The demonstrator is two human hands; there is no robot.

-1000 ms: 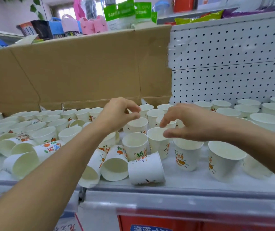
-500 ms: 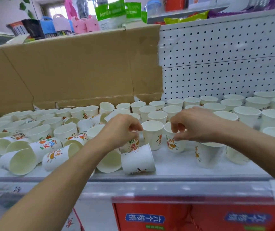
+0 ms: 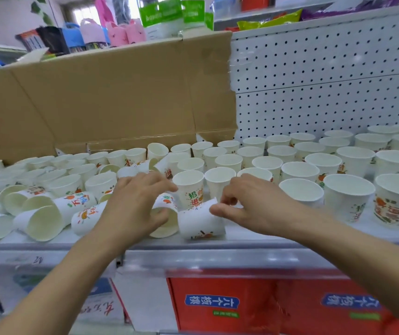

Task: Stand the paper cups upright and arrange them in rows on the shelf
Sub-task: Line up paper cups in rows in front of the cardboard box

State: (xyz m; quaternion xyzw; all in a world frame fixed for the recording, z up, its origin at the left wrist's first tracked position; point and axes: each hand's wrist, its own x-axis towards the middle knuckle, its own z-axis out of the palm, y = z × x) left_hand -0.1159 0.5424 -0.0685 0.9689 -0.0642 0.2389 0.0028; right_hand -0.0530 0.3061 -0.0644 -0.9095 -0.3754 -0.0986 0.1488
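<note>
1. The left hand (image 3: 135,201) lies over a tipped cup (image 3: 167,223) near the shelf's (image 3: 254,239) front edge, with the fingers spread across the top and the thumb by the open mouth. It covers most of the cup, so I honestly can't tell if it's gripping or just resting.
2. The right hand (image 3: 249,204) has curled fingers and pinches the end of a sideways cup (image 3: 200,223), just beside the first one. I can't make out whether that end is the rim or the base.
3. Upright cups (image 3: 299,170) stand in rows from the middle to the shelf's right edge, where the frame cuts them off.
4. Toppled cups (image 3: 39,221) pile up toward the left edge. They're blurry and overlapping, so there's no counting them.
5. Cardboard (image 3: 121,97) stands along the back edge on the left, with pegboard (image 3: 326,81) on the right.
6. Red boxes (image 3: 241,305) sit below the shelf, partly hidden by both arms.
</note>
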